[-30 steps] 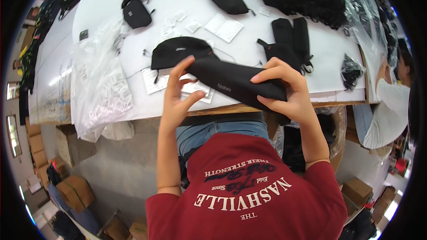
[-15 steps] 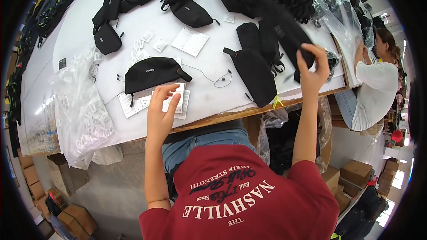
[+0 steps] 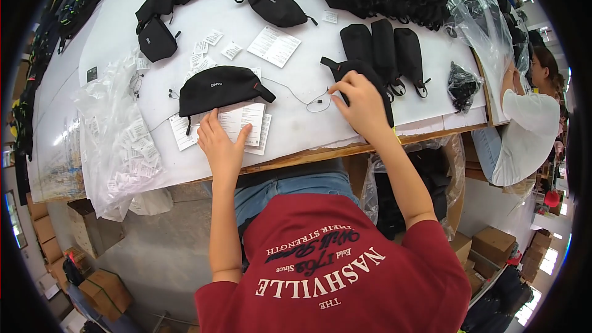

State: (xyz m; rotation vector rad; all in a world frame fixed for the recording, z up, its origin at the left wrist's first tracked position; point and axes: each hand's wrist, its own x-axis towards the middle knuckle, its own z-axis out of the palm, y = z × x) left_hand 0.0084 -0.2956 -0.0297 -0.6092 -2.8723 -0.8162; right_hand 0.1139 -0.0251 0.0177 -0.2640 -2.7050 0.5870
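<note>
The left hand (image 3: pixel 221 142) lies flat, fingers spread, on white paper cards (image 3: pixel 240 124) below a black bag (image 3: pixel 219 89). The right hand (image 3: pixel 361 105) fingers pinch a folded black pouch (image 3: pixel 351 69).

Left arm: extends up from the lower edge, forearm nearly vertical, elbow slightly bent.
Left hand (image 3: pixel 221 143): palm down, fingers straight and close together, pointing away from the body, laid flat.
Right arm: angled up and leftward, elbow bent, forearm bare.
Right hand (image 3: pixel 361 103): palm down, fingers curled, fingertips (image 3: pixel 338 86) pressed downward, thumb tucked beneath.
</note>
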